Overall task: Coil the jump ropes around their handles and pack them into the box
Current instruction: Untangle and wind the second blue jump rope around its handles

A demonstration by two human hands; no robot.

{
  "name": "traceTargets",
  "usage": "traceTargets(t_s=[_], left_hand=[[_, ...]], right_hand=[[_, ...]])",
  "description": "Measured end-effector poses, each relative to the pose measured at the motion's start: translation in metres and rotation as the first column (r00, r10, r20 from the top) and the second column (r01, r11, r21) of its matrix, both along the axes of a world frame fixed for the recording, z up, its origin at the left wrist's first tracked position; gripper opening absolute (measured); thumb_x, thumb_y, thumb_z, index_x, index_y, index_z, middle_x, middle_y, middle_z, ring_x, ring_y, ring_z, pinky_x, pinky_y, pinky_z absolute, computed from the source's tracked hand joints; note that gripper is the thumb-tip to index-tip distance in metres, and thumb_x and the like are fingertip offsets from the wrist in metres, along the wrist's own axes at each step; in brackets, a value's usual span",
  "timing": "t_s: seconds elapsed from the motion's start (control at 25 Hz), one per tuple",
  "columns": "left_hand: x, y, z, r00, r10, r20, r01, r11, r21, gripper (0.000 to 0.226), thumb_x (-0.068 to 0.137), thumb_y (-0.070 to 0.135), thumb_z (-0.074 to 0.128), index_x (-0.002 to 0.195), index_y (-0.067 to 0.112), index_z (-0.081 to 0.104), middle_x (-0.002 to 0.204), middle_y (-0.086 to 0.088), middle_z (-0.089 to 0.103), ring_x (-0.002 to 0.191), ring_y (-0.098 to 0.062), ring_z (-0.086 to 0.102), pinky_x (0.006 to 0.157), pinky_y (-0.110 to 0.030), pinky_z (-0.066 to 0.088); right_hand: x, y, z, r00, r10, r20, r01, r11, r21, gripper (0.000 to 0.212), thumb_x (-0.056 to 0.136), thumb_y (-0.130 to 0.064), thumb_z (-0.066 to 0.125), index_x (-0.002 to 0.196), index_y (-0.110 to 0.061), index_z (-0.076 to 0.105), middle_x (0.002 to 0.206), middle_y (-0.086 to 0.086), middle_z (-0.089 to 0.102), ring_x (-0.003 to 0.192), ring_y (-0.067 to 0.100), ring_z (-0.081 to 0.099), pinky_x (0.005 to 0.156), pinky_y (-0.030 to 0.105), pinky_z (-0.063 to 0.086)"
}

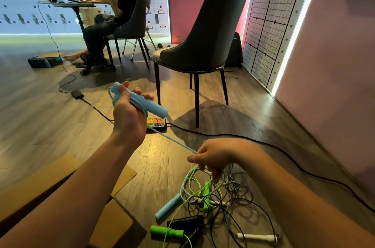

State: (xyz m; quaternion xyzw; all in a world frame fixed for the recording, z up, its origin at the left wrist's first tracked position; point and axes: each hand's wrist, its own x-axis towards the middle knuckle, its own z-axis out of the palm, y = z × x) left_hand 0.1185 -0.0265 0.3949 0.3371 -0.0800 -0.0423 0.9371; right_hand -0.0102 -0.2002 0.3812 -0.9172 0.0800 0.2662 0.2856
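Note:
My left hand point(128, 115) grips a light blue jump-rope handle point(151, 106), raised above the floor, with a few turns of blue cord looped round it. The blue cord point(174, 141) runs taut down to my right hand point(213, 156), which pinches it above a tangled pile of ropes point(219, 195) on the floor. In that pile lie the second blue handle point(168, 206), two green handles point(167, 231), black handles point(185, 222) and a white handle point(257, 237). The open cardboard box point(113, 225) sits at the lower left, under my left forearm.
A power strip point(156, 123) with a black cable point(284, 152) lies just beyond my left hand. A dark chair point(205, 30) stands ahead on the wooden floor. A person sits at a laptop desk at the far left. A pink wall closes the right side.

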Motion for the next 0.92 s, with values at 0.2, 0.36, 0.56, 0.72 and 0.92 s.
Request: traceTargets(t_s=[0.2, 0.36, 0.56, 0.72, 0.92], left_hand=[[0.002, 0.009, -0.019, 0.940, -0.117, 0.321, -0.137, 0.731, 0.668, 0.015, 0.106, 0.025, 0.041, 0.098, 0.020, 0.052, 0.077, -0.002, 0.052, 0.067, -0.012, 0.053, 0.069, -0.032, 0.049], [-0.030, -0.001, -0.012, 0.791, -0.586, 0.175, 0.057, 0.355, 0.933, 0.050, 0.103, 0.050, 0.031, 0.091, 0.009, 0.057, 0.081, -0.016, 0.055, 0.065, -0.019, 0.054, 0.068, -0.036, 0.051], [-0.046, -0.008, 0.009, 0.641, -0.761, -0.098, 0.367, 0.192, 0.910, 0.071, 0.093, 0.065, 0.016, 0.084, 0.007, 0.056, 0.064, -0.007, 0.048, 0.050, -0.016, 0.046, 0.051, -0.028, 0.046], [-0.057, -0.005, 0.017, 0.464, -0.880, -0.100, 0.762, 0.339, 0.551, 0.062, 0.098, 0.063, 0.023, 0.068, 0.015, 0.049, 0.052, 0.000, 0.038, 0.039, -0.011, 0.036, 0.045, -0.022, 0.039], [-0.050, -0.005, 0.029, 0.720, -0.680, 0.140, 0.689, 0.724, -0.030, 0.054, 0.103, 0.054, 0.020, 0.077, 0.018, 0.050, 0.058, 0.006, 0.043, 0.043, -0.007, 0.041, 0.047, -0.021, 0.043]], right_hand=[[0.004, 0.011, 0.012, 0.745, -0.047, 0.665, -0.056, 0.990, 0.132, 0.034, 0.100, -0.041, 0.054, 0.078, -0.021, 0.070, 0.064, 0.000, 0.061, 0.053, 0.010, 0.050, 0.054, 0.030, 0.040], [0.006, 0.004, 0.012, 0.369, 0.000, 0.930, 0.020, 1.000, -0.008, 0.031, 0.100, -0.037, 0.057, 0.090, -0.013, 0.073, 0.066, -0.004, 0.065, 0.053, 0.008, 0.058, 0.049, 0.023, 0.044], [0.005, -0.004, 0.016, 0.256, -0.047, 0.965, 0.129, 0.992, 0.014, 0.046, 0.092, -0.056, 0.057, 0.076, -0.014, 0.067, 0.057, -0.012, 0.052, 0.049, 0.002, 0.045, 0.052, 0.013, 0.030], [0.005, -0.011, 0.017, 0.596, -0.397, 0.698, 0.209, 0.916, 0.343, 0.069, 0.088, -0.073, 0.040, 0.056, -0.013, 0.050, 0.047, -0.004, 0.048, 0.044, 0.010, 0.044, 0.057, 0.032, 0.042], [0.005, 0.000, -0.003, 0.979, -0.198, 0.040, 0.173, 0.925, 0.338, 0.080, 0.091, -0.077, 0.015, 0.093, -0.012, 0.062, 0.088, 0.010, 0.075, 0.089, 0.016, 0.069, 0.090, 0.040, 0.045]])
